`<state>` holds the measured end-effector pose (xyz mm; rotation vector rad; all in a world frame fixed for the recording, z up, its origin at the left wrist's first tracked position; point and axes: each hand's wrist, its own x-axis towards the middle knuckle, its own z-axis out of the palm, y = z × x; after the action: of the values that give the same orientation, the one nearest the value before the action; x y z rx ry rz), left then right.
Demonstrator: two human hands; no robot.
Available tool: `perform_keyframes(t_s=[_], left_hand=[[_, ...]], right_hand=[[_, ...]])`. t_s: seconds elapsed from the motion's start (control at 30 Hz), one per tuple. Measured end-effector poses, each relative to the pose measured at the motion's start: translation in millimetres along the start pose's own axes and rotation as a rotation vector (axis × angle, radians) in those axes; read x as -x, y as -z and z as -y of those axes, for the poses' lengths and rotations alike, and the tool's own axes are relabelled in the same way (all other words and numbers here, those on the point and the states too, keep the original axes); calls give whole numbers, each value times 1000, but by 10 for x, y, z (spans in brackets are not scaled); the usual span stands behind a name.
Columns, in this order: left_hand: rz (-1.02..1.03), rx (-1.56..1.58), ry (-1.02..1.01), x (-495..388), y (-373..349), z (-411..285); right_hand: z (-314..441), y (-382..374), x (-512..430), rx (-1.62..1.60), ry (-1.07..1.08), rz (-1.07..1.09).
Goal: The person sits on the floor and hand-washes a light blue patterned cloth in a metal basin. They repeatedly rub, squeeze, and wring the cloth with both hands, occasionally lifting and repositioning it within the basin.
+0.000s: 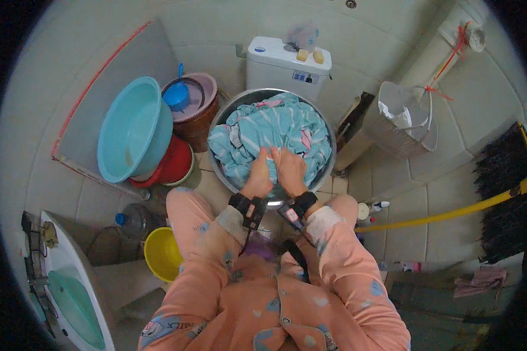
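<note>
Before me stands a round metal basin (216,165) heaped with a turquoise cloth (263,127) that has white stripes and pink patches. Both my hands are over the near part of the heap, side by side. My left hand (259,175) grips a fold of the cloth, thumb pointing away from me. My right hand (290,171) closes on the same fold just beside it, the two thumbs almost touching. The fingertips are hidden beneath the hands and cloth. Each wrist wears a black strap with a small device.
Behind the basin is a toilet cistern (285,57) with two soap bars on top. At left are a tilted light-blue basin (131,131), a bucket (193,114) holding a blue dipper, and a yellow bucket (163,254). A waste bin (395,127) hangs at right, above a yellow-handled broom (439,214).
</note>
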<state>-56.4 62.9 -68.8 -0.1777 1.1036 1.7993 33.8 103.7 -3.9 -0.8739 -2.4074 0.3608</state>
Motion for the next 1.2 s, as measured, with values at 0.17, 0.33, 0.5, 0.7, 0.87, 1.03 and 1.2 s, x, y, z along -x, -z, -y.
perform_keyframes(t_s=[0.17, 0.33, 0.5, 0.7, 0.87, 1.03, 1.2], left_hand=[[238, -346, -350, 207, -20, -81], [170, -21, -95, 467, -243, -281], [604, 64, -144, 585, -97, -451], [454, -76, -362, 732, 53, -203], [387, -47, -373, 853, -63, -223], [417, -33, -425, 870, -138, -267], [450, -59, -408, 822, -74, -265]], right_hand=[[-106, -113, 80, 57, 254, 157], [-376, 28, -126, -538, -189, 40], [-414, 309, 61, -1735, -683, 30], [-464, 332, 416, -1916, -653, -30], [-481, 375, 485, -1985, -593, -104], [-453, 471, 450, -2012, -444, -164], [-533, 475, 356, -1872, -399, -100]])
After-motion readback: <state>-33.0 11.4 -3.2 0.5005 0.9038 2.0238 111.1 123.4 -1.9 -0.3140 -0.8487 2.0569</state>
